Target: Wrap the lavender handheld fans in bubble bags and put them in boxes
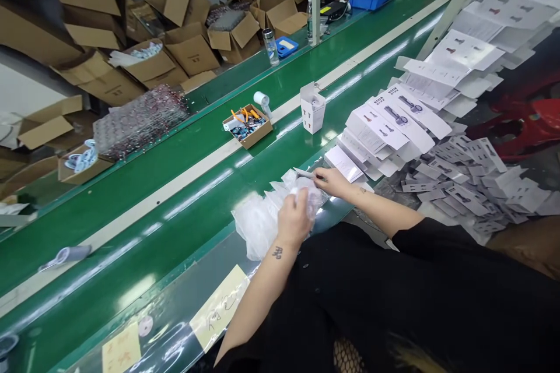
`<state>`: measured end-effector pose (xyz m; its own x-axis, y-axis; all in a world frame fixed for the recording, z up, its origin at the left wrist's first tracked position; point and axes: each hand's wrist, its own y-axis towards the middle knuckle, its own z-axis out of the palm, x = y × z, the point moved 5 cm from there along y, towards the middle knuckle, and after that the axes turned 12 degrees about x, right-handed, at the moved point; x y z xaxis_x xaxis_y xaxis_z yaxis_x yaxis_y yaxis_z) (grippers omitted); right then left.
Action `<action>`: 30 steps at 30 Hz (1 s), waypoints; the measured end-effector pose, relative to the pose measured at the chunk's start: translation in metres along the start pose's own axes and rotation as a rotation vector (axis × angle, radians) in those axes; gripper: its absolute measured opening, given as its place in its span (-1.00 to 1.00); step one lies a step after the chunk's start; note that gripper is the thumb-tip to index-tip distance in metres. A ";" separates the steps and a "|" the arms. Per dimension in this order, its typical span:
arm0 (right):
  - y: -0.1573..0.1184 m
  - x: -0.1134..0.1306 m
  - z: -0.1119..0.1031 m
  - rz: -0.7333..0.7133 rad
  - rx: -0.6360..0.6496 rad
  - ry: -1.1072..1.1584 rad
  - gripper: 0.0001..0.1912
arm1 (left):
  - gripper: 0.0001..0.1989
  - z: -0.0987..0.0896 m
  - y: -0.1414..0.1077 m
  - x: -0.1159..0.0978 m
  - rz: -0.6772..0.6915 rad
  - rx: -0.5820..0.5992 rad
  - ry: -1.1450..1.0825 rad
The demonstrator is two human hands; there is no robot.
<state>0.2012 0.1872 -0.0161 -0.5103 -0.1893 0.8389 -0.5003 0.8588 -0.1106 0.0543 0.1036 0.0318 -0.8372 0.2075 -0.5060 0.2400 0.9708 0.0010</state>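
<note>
Gripping a clear plastic bag (pixel 306 195) at the near edge of the green conveyor belt (pixel 175 210), the left hand (pixel 294 220) has its fingers curled shut on it; the right hand (pixel 333 182) pinches the bag's far end, just beside the pile of bags (pixel 258 224); flat printed cartons (pixel 394 122) lie fanned to the right.

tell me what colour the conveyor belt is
Green, with a pale stripe along it; the conveyor belt shows clearly in the head view.

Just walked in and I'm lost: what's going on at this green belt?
A person in black has both hands in a pile of clear plastic bags at the belt's near edge. The left hand grips a bag; the right hand pinches a small flat piece. Flat printed cartons lie stacked alongside; one folded box stands upright.
</note>
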 end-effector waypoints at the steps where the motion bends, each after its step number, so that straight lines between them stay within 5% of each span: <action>1: 0.002 0.000 0.000 -0.003 0.012 0.004 -0.87 | -0.58 0.003 0.005 -0.009 0.024 0.069 0.082; 5: 0.006 -0.006 -0.002 0.006 0.017 -0.012 -0.95 | -0.55 -0.008 0.033 -0.031 0.056 0.185 0.135; 9: 0.006 -0.011 -0.006 -0.001 0.003 -0.034 -0.88 | -0.57 -0.025 0.045 -0.028 0.000 0.141 -0.018; 16: 0.008 -0.016 -0.006 0.015 0.092 0.112 -0.94 | -0.49 -0.005 0.050 -0.032 0.018 0.325 0.091; 21: 0.002 -0.022 -0.008 -0.022 0.231 0.438 -0.65 | -0.15 -0.002 0.058 -0.015 0.036 0.440 -0.067; 24: -0.016 -0.017 -0.006 -0.166 0.300 0.694 -0.28 | -0.24 -0.001 0.057 0.000 0.052 0.386 0.127; 27: -0.032 -0.009 -0.003 -0.212 0.133 0.513 -0.03 | -0.25 0.008 0.055 0.007 0.148 0.404 0.144; 30: -0.037 -0.002 0.001 -0.170 -0.119 0.356 -0.23 | -0.14 0.012 0.056 0.017 0.228 0.441 0.018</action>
<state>0.2201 0.1557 -0.0139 -0.1425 -0.1747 0.9742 -0.4620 0.8822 0.0906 0.0594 0.1598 0.0128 -0.7467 0.4142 -0.5206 0.5995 0.7580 -0.2569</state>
